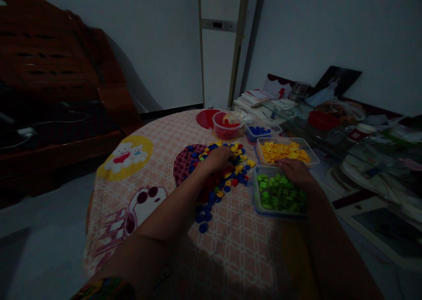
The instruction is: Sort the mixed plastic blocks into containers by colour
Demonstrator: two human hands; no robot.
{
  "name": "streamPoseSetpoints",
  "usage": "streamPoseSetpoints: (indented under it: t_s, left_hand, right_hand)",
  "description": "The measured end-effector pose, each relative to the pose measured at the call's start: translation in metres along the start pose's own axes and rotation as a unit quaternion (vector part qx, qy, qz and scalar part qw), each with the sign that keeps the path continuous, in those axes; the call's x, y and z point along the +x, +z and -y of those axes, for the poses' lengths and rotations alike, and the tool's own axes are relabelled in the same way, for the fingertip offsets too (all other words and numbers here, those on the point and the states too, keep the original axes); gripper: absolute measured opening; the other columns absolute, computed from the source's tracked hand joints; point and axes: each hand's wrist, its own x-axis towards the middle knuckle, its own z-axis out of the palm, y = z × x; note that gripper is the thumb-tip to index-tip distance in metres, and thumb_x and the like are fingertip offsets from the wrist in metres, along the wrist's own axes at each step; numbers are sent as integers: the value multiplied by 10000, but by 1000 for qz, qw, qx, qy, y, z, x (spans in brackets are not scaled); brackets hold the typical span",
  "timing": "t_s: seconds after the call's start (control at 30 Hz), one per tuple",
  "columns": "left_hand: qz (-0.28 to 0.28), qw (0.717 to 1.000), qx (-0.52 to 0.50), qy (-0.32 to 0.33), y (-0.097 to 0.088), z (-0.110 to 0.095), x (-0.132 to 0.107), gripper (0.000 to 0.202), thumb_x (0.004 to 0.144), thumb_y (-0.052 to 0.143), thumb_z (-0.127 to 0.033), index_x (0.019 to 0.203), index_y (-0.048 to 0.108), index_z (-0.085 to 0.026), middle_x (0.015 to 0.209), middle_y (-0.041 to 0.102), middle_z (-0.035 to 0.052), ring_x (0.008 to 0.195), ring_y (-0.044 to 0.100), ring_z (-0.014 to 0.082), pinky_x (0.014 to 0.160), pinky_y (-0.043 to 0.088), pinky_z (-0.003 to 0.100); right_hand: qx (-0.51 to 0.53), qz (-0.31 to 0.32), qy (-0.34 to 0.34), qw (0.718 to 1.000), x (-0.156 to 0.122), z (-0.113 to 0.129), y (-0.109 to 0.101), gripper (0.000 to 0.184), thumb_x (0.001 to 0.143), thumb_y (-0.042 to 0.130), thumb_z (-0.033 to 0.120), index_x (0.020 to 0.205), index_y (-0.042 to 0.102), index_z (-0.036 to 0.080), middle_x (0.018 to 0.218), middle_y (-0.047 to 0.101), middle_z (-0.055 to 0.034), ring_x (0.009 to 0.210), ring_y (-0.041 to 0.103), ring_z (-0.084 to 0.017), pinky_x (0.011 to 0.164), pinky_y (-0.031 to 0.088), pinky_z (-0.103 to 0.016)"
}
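Observation:
My left hand [219,159] reaches into a loose pile of small plastic pieces [239,170] in yellow, blue, red and green. Its fingers curl down among them, and their tips are hidden. Over the clear box of green pieces [280,194] is my right hand [295,171], its fingers drawn together by the near rim of the box of yellow pieces [285,151]. Whatever its fingertips hold is too small and dark to make out. Round blue pieces [203,227] trail from the pile toward me.
Behind the yellow box stand a box of blue pieces [259,130] and a round tub with red pieces [227,126]. A patterned cloth [231,243] covers the round table. To the right is a cluttered glass shelf [303,124]; a wooden bench [59,71] stands at left.

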Motion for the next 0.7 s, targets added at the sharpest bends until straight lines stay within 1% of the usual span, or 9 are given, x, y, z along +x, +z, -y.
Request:
streamPoseSetpoints:
  t_s: [0.07, 0.13, 0.23, 0.3, 0.37, 0.47, 0.6, 0.67, 0.7]
  left_hand:
    - [-28, 999, 7, -21, 1, 4, 2, 251, 782, 641, -144, 993, 773, -181, 1061, 716, 99, 1006, 658, 242, 877, 511, 304]
    - [-56, 998, -8, -32, 0, 5, 4, 282, 783, 605, -105, 999, 773, -172, 1052, 717, 102, 1009, 659, 242, 891, 511, 310]
    - [-67, 996, -57, 14, 3, -2, 7, 300, 833, 565, -104, 1032, 776, -179, 1040, 730, 87, 1003, 665, 226, 910, 506, 304]
    - [-57, 994, -69, 58, 9, -9, 8, 311, 859, 553, -105, 1061, 775, -186, 1084, 727, 92, 1032, 659, 221, 932, 501, 306]
    - [-42, 995, -58, 74, 15, -13, 8, 301, 864, 551, -99, 1047, 776, -182, 1097, 714, 108, 1043, 649, 221, 939, 502, 316]
    - [-35, 998, -27, 50, 19, -11, 9, 261, 867, 556, -112, 997, 775, -173, 1060, 693, 117, 1032, 632, 232, 932, 505, 340]
    - [-79, 997, -2, 5, 18, -3, 10, 204, 869, 570, -148, 928, 765, -161, 1051, 669, 130, 1042, 605, 259, 931, 497, 375]
    - [-99, 995, 2, 18, 20, -3, 11, 215, 891, 549, -158, 900, 763, -161, 1103, 666, 139, 1082, 587, 267, 973, 477, 397]
    - [-105, 994, 4, 32, 22, -4, 12, 229, 905, 537, -166, 896, 765, -164, 1161, 660, 141, 1125, 571, 273, 1004, 459, 410]
  right_hand:
    - [1, 3, 2, 1000, 0, 1, -1, 399, 935, 459, 382, 1049, 799, 207, 1106, 786, -116, 1053, 734, -291, 973, 565, -459]
    - [2, 6, 4, 1000, 0, 2, -1, 409, 934, 451, 367, 1056, 800, 193, 1115, 782, -129, 1059, 732, -292, 976, 562, -455]
    - [-3, 9, 6, 1000, 1, 4, -3, 395, 924, 465, 354, 1052, 806, 200, 1104, 785, -119, 1047, 735, -291, 965, 567, -443]
    - [-9, 12, 8, 1000, 1, 4, -4, 377, 916, 482, 350, 1040, 810, 212, 1088, 791, -104, 1037, 739, -287, 953, 571, -432]
    - [-12, 13, 11, 1000, 1, 5, -4, 370, 912, 488, 344, 1036, 810, 211, 1085, 793, -100, 1038, 739, -283, 954, 568, -423]
    - [-10, 9, 14, 1000, 1, 5, -3, 382, 918, 475, 343, 1041, 808, 202, 1095, 791, -102, 1052, 736, -282, 967, 562, -418]
    - [-6, 16, 10, 1000, 1, 5, -3, 386, 920, 475, 355, 1043, 808, 202, 1105, 787, -110, 1063, 732, -298, 963, 565, -425]
    - [-6, 19, 11, 1000, 1, 4, -3, 391, 923, 476, 364, 1045, 807, 196, 1109, 784, -123, 1064, 730, -309, 962, 565, -441]
    - [-6, 19, 12, 1000, 1, 3, -3, 393, 925, 476, 367, 1046, 807, 195, 1111, 782, -129, 1063, 730, -313, 964, 565, -451]
